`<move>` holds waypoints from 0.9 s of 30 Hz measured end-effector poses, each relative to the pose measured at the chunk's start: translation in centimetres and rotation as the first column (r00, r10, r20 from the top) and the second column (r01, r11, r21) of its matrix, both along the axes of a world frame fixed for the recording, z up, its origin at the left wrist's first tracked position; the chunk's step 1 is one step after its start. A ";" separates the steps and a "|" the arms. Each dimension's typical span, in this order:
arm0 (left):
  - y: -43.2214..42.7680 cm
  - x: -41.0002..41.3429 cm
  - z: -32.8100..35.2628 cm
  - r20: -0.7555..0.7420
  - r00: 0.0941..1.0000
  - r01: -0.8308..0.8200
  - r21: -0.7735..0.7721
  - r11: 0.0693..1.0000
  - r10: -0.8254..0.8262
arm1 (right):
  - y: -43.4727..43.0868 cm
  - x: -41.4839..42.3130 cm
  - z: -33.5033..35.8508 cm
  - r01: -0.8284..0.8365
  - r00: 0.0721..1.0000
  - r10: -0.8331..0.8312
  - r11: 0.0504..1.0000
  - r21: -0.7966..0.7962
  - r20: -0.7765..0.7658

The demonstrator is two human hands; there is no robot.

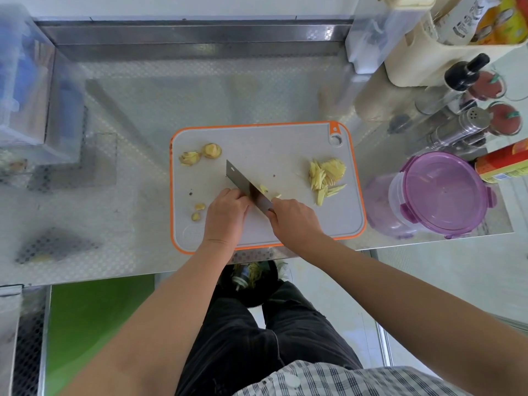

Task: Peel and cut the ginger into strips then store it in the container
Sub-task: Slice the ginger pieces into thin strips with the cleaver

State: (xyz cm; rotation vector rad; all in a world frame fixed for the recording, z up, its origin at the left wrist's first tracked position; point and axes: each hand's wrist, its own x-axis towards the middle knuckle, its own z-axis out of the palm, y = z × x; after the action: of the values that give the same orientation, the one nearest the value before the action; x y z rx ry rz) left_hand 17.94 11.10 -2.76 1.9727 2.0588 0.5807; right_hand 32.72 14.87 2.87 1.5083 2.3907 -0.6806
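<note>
- I am looking down on an embossed stainless-steel counter (128,195). A grey plastic cutting board with an orange rim (285,144) lies at its near edge.
- The right hand (294,221) is closed in a fist round the handle of a broad rectangular steel cleaver (245,184). I cannot see the handle inside the fist. The blade runs from the hand up and to the left, with its edge down on the board.
- The left hand (227,215) sits just left of the blade, fingers curled down and knuckles against the flat of the steel. I cannot tell what lies under those fingers, if anything.
- A few small pale-yellow ginger slivers (263,188) lie against the blade's right face, just beyond the right hand's knuckles.
- A loose heap of pale-yellow ginger strips (325,175) rests on the board, beyond the right hand and to its right, apart from it.
- Beyond the left hand, near the board's far left corner, lie a round ginger end piece (211,150) and some thin slices. Two small ginger scraps (198,211) sit just left of the left hand.
- A round clear plastic container with a translucent purple lid (440,192) stands off the board, well to the right of the right hand, with the lid on.
- Beyond the container stands a perforated steel shaker (474,121) among bottles.
</note>
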 end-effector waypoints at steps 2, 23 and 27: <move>-0.1 0.1 0.0 0.002 1.000 -0.009 -0.007 1.000 0.009 | 0.0 -0.2 -0.4 0.018 1.000 -0.019 1.000 -0.005 -0.019; -0.3 0.0 0.3 0.037 0.998 -0.056 -0.014 0.998 0.056 | -0.7 -0.5 -0.6 0.041 0.999 -0.041 0.999 0.002 -0.032; -0.5 0.0 0.3 0.084 0.991 -0.104 -0.018 0.994 0.105 | -0.6 0.2 -0.4 0.086 0.993 -0.084 0.996 0.014 -0.082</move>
State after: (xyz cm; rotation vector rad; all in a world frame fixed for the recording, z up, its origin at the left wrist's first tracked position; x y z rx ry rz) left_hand 17.96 10.63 -2.47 1.8090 2.1186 0.6581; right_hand 32.87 14.22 2.42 1.6276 2.4085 -0.7552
